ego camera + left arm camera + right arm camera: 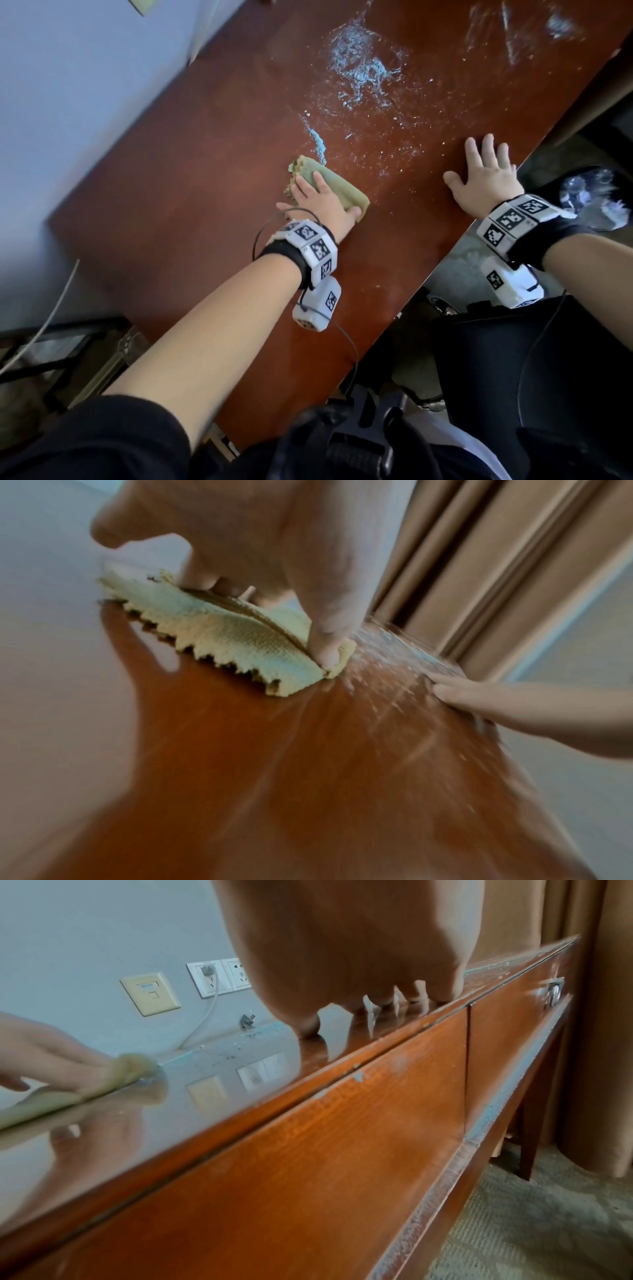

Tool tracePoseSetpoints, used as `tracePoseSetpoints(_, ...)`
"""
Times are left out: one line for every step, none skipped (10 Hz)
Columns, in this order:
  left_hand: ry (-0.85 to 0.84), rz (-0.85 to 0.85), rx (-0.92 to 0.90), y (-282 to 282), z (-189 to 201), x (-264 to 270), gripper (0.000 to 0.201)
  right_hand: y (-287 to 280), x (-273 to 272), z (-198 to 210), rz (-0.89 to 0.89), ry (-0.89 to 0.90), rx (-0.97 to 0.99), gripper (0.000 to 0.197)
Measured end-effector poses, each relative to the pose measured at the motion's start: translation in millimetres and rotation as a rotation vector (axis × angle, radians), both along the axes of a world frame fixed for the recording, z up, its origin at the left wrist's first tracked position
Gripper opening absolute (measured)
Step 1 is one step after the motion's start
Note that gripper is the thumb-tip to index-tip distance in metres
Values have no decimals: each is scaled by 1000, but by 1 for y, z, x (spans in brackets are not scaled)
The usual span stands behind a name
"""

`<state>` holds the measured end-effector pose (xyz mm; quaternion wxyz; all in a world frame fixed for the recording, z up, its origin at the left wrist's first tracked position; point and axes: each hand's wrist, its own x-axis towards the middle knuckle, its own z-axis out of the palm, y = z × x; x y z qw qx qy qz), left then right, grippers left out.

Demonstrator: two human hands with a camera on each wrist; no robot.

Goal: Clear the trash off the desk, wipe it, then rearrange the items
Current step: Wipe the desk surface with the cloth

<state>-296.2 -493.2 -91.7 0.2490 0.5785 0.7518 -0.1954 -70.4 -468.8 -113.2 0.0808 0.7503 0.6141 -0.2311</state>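
Observation:
A folded yellow-green cloth [339, 186] [232, 634] [41, 1104] lies on the glossy red-brown desk [205, 205] [308, 750] [240, 1074]. My left hand [315, 202] [260, 547] [44, 1053] presses down on it with fingers spread over the top. A blue-white foamy smear [363, 61] and a thin blue streak [317, 142] sit just beyond the cloth. White specks cover the desk further right. My right hand [486, 174] [496, 704] [359, 947] rests flat near the desk's front edge, fingers spread, holding nothing.
A grey wall with sockets [222, 977] and a white cable [51, 308] runs along the desk's far side. A black bag holding crumpled clear plastic [589, 195] stands on the floor by my right wrist. Drawer fronts [308, 1137], carpet [548, 1218] and beige curtains [479, 561] border the desk.

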Motion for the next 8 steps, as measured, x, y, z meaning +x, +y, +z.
tracePoseSetpoints(-4, 114, 31, 26, -3, -1, 102, -1, 0, -1, -4, 0, -5, 67)
tracePoseSetpoints(-3, 174, 57, 44, -6, -3, 101, -2, 0, -2, -2, 12, -7, 67)
tracePoseSetpoints(-15, 207, 83, 62, -9, -11, 103, -3, 1, -3, -2, 24, 1, 66)
tracePoseSetpoints(-32, 203, 89, 71, -9, -20, 104, -2, 1, -3, -1, 23, 4, 66)
tracePoseSetpoints(-68, 149, 121, 63, -7, -26, 100, -2, 0, -3, -2, 21, 1, 65)
tracePoseSetpoints(-110, 79, 129, 51, -4, -37, 98, -3, 1, -2, 3, 17, 5, 65)
tracePoseSetpoints(-120, 10, 96, 35, 2, -48, 95, -3, 1, -1, 8, 16, -5, 65)
tracePoseSetpoints(-130, -56, 80, 8, 4, -61, 92, -3, 2, -1, 12, 14, -10, 65)
